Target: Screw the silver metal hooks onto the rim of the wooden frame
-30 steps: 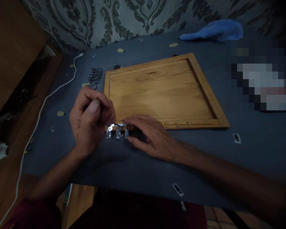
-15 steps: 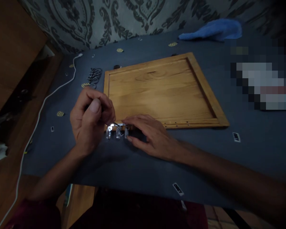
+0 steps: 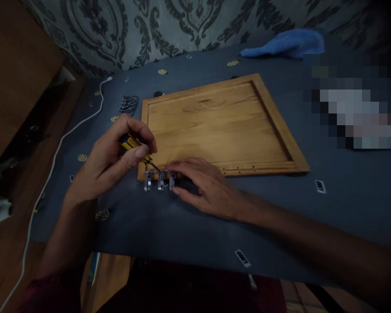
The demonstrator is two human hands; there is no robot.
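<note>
A yellow-and-black screwdriver (image 3: 137, 149) is in my left hand (image 3: 112, 156), tilted down to the right. Its tip meets the metal hook rail (image 3: 154, 172) near the middle hook. This rail lies along the near left edge of a framed wooden board (image 3: 208, 124), with three silver hooks (image 3: 160, 183) showing and hanging toward me. My right hand (image 3: 208, 184) holds the right part of the rail, forefinger on top and thumb by the right-hand hook; its fingers cover the rail's far end. Small dark holes (image 3: 238, 168) run along the board's near edge to the right.
Several loose metal hooks (image 3: 128, 104) lie left of the board. A white cable (image 3: 60, 141) runs down the left side. At the back right is a blue cloth (image 3: 288, 44), with a blurred-out item (image 3: 355, 111) in front of it. The table (image 3: 195, 239) has a dark patterned cover.
My left hand has turned and its fingers have loosened, so the screwdriver's handle now shows. The right hand stays on the hook rail. The view has shifted slightly.
</note>
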